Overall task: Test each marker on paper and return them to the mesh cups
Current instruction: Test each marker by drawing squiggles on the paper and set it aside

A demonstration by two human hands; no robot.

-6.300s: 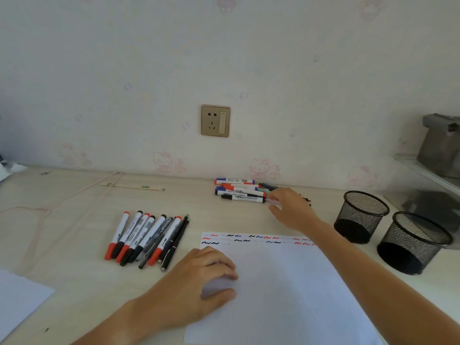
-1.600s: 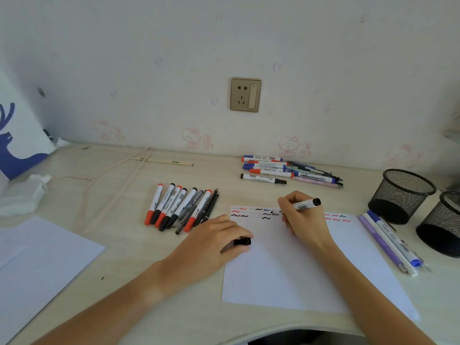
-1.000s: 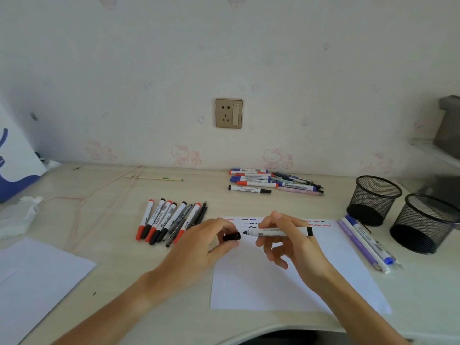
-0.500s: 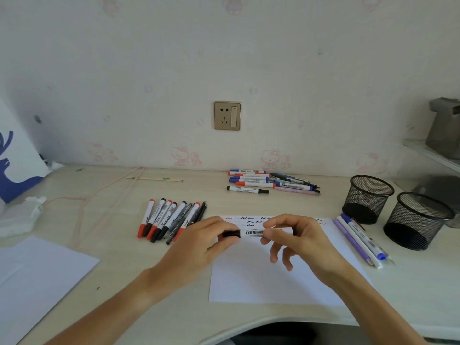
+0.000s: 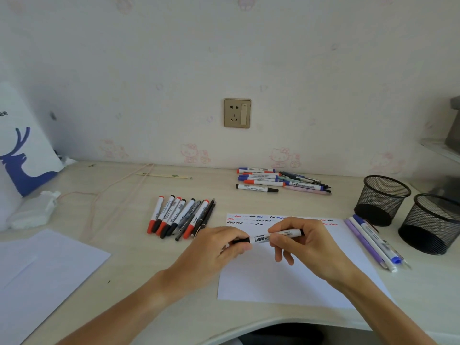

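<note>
A white marker with black ends [image 5: 273,236] lies level above the test paper [image 5: 293,277], held between both hands. My left hand [image 5: 219,247] pinches its black cap [image 5: 241,241], which sits on the marker's left end. My right hand [image 5: 306,242] grips the barrel. Red, black and blue squiggles run along the paper's top edge. A fan of several red and black markers [image 5: 181,216] lies left of the paper. Another pile of markers [image 5: 276,181] lies near the wall. Two empty black mesh cups [image 5: 382,199] [image 5: 433,222] stand at the right.
Three purple, white and blue pens [image 5: 373,241] lie between the paper and the cups. More white sheets [image 5: 37,277] lie at the front left, with a crumpled white bag [image 5: 32,210] and a deer-print bag [image 5: 22,150] behind. A pink cord [image 5: 117,192] trails across the desk.
My right hand lifted the marker off the paper after drawing and turned it level. My left hand brought the black cap to its tip and pushed it on.
</note>
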